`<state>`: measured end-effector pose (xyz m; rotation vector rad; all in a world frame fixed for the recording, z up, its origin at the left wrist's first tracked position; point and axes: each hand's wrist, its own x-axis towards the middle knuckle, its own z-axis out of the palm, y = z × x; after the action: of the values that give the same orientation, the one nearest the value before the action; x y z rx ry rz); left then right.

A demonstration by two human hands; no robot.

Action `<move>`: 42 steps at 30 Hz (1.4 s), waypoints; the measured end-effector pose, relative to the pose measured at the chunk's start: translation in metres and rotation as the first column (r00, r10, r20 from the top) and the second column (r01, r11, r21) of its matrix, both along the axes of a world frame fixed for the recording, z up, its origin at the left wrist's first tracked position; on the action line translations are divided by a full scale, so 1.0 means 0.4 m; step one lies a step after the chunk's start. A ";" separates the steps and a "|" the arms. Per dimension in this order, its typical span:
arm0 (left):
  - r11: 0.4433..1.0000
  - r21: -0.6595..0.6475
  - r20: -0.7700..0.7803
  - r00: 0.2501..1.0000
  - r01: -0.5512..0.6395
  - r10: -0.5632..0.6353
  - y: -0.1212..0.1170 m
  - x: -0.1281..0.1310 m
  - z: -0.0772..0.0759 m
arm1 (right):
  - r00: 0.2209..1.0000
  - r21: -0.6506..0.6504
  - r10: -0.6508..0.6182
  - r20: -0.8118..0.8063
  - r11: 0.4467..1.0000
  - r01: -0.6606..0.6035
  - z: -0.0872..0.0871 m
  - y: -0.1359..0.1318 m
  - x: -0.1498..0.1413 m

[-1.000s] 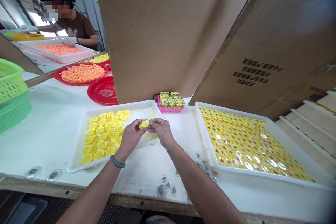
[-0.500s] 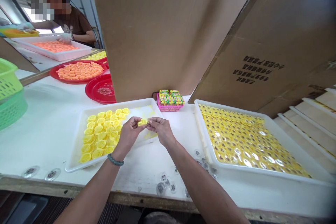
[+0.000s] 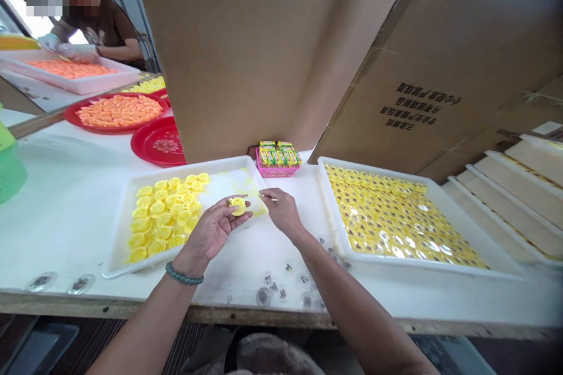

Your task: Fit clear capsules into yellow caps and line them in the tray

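Note:
My left hand lies palm up over the near right corner of a white tray, its fingertips closed on one round yellow piece. Just to the right, my right hand pinches a thin pale stick whose tip points right. The two hands are a short gap apart. Several more yellow round pieces fill the left half of that tray. A green bead bracelet sits on my left wrist.
A second white tray of wrapped yellow pieces stands at right, a small pink basket behind, cardboard sheets upright at the back. Red plates with orange pieces and another person are far left. Clear round lids lie near the table edge.
My hands have drawn apart: the left one turned palm up keeping the yellow piece, the right one moved right with the stick. The view shifted left and down.

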<state>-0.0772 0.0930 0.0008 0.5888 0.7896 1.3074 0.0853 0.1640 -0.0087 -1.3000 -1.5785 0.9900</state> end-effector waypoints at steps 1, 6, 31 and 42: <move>1.000 -0.012 -0.033 0.999 -0.003 0.003 -0.008 0.012 0.003 | 0.996 0.067 -0.002 0.090 0.998 -0.005 0.007 -0.013 0.025; 0.996 -0.085 -0.243 0.969 0.021 -0.041 -0.048 0.067 -0.003 | 0.938 0.130 0.030 0.346 0.988 -0.080 0.010 -0.112 0.154; 0.956 -0.272 -0.164 0.974 0.107 -0.156 -0.151 0.139 -0.099 | 0.633 0.106 0.228 0.740 0.890 -0.444 -0.122 -0.313 0.266; 0.970 -0.183 -0.099 0.978 0.161 -0.181 -0.163 0.143 -0.073 | 0.898 -0.299 0.035 -0.438 0.937 -0.182 -0.043 -0.306 0.173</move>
<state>-0.0198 0.0278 -0.0285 0.5828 0.9169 1.0412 0.1545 0.0415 -0.0259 -1.1145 -1.1847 1.5520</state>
